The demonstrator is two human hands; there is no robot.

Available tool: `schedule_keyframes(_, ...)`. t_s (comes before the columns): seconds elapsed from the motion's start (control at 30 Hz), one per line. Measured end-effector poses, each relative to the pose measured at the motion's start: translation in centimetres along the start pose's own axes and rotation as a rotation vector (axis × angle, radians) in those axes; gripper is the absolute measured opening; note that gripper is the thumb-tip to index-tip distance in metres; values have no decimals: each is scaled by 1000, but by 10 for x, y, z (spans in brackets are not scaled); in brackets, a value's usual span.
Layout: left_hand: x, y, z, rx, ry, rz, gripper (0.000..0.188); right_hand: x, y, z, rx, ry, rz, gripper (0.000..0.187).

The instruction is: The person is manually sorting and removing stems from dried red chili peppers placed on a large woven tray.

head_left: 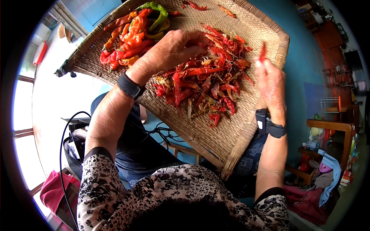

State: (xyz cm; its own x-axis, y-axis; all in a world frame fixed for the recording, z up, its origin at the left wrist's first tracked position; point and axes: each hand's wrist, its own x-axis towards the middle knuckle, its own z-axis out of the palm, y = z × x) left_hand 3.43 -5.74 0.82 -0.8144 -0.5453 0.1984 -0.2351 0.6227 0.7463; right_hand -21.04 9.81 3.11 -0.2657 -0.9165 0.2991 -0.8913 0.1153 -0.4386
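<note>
A large woven bamboo tray (196, 131) lies tilted across my lap. In its middle is a loose pile of dried red chili peppers (200, 73), shrivelled and mixed with brownish ones. Over the pile's far left side, my left hand (177, 48) has its fingers bent together; their tips are partly hidden among the chilies. At the tray's right edge, my right hand (271, 82) pinches a single red chili pepper (263, 52), held upright between thumb and fingers. Fresh peppers (133, 38), red and orange with a green one on top, are heaped in the far left corner.
A few stray chilies (227, 11) rest near the tray's far rim. A black cable (61, 154) hangs at my left beside a dark bag (75, 148). To the right stands a wooden chair (327, 125) with clothes on it. The floor (298, 84) is blue.
</note>
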Motion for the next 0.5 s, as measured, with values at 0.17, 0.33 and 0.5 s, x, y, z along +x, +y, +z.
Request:
schedule_keyframes(0.17, -7, -6, -1, 160, -299, -22, 28, 2, 73, -34, -186, 187, 78, 32)
schedule_keyframes(0.33, -19, -8, 12, 319, -335, 16, 33, -12, 115, -49, -419, 131, 168, 33)
schedule_keyframes(0.5, -11, -4, 15, 462, -397, -20, 24, -26, 125, -58, -600, -89, 384, 26)
